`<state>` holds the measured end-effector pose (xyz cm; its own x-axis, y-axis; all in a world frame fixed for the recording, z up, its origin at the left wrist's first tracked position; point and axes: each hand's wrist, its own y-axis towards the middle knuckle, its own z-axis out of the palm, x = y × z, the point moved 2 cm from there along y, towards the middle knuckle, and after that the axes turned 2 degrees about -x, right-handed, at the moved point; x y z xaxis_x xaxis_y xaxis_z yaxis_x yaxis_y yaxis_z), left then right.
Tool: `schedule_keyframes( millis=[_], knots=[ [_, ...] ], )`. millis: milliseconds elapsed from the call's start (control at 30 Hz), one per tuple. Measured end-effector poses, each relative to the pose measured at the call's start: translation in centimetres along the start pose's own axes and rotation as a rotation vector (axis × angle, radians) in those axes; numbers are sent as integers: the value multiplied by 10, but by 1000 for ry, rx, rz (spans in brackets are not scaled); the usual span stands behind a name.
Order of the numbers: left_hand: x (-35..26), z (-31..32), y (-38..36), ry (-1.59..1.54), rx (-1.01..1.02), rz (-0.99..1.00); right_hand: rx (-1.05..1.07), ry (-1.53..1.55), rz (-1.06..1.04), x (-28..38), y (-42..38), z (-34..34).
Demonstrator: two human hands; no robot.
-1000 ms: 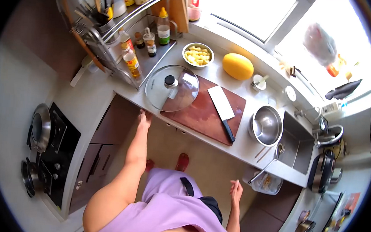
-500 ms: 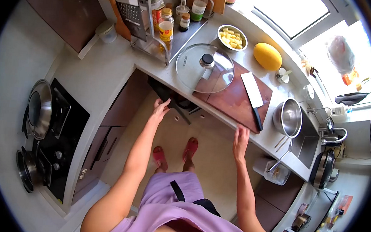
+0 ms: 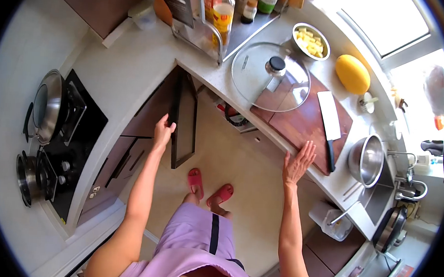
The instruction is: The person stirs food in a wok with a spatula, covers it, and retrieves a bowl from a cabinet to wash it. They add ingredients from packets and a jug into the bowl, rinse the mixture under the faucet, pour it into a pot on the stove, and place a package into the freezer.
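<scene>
My left hand [image 3: 163, 131] grips the top edge of a dark cabinet door [image 3: 183, 120] that stands swung wide open under the counter corner. My right hand [image 3: 298, 163] rests flat, fingers spread, on the front edge of the white counter [image 3: 135, 67], beside the brown cutting board [image 3: 304, 126]. A cleaver [image 3: 328, 124] lies on that board, and a glass pot lid [image 3: 269, 83] overlaps its far end. Inside the opened cabinet I see dark items [image 3: 235, 118] that I cannot make out.
A bowl of cut yellow pieces [image 3: 311, 41] and a yellow melon [image 3: 352, 74] sit behind the board. A steel bowl [image 3: 365, 160] stands beside the sink [image 3: 381, 196]. A bottle rack [image 3: 214, 11] is at the back; two pots [image 3: 46, 105] sit on the stove at left.
My left hand has pulled the cabinet door from shut to wide open. My right hand rose from my side to the counter edge. My view shifted left and forward.
</scene>
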<state>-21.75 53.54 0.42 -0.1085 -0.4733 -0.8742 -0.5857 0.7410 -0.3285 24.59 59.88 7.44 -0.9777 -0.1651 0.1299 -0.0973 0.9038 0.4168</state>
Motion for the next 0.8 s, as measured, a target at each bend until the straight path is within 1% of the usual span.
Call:
schedule_keyframes(
  millis=[67,133,167,200,267,333,400,433,500,533,600,633,667,733,800],
  knots=[
    [-10,-3,-8,-154,115,61,-79,-73,-56,-4,-5,6],
    [-15,3,-15,-348,192,87,-119,-91,-44,-1,-10,13],
    [-16,11,-21,-412,180,71,-269,86,-141,4,-19,16],
    [-16,20,-24,-412,167,84,-422,268,-236,13,-28,26],
    [-14,40,-30,-558,90,155,-289,665,-544,48,-58,61],
    [-16,59,-32,-658,140,160,-110,671,-810,88,-73,87],
    [-15,74,-33,-700,200,222,-37,869,-733,109,-83,132],
    [-15,78,-32,-705,204,253,-67,863,-746,118,-88,148],
    [-4,89,-32,-834,287,297,-156,1212,-571,129,-99,168],
    [6,95,-28,-845,280,319,-168,1213,-595,134,-107,176],
    [16,108,-19,-990,500,429,-66,1273,-441,143,-120,197],
    [19,113,-15,-955,586,487,-200,1378,-328,149,-125,212],
    [22,119,-8,-956,598,503,-219,1372,-336,147,-124,223],
    [23,129,2,-1019,660,486,-364,1231,-17,139,-108,234],
    [33,123,12,-1007,643,505,-447,998,2,129,-96,225]
  ],
)
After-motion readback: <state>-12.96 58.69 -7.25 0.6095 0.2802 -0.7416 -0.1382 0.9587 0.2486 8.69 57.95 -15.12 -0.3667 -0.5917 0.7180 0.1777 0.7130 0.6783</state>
